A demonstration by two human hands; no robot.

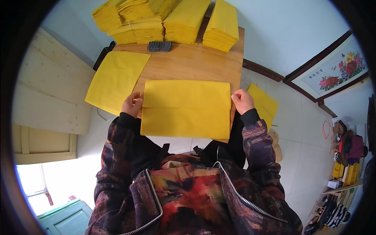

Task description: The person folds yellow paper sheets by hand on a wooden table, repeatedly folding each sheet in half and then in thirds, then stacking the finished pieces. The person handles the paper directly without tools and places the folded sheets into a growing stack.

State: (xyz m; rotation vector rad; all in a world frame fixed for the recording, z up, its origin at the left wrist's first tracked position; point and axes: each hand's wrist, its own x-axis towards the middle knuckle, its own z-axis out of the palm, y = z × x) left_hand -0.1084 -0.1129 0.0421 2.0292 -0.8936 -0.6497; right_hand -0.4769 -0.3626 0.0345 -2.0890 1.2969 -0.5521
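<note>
A folded yellow sheet lies in front of me at the near edge of the wooden table, its upper part folded down in a wide flap whose edge runs across the middle. My left hand pinches at its left edge, fingers curled together. At the opposite edge, my right hand is closed too, thumb and forefinger at the side of the flap. A single flat yellow sheet rests on the table to the left, near my left hand. Whether the material is paper or cloth I cannot tell.
Tall stacks of yellow sheets line the back of the wooden table. A dark grey bumpy block sits before them. Another yellow sheet is beyond my right hand, past the table's edge. A framed flower picture stands at right.
</note>
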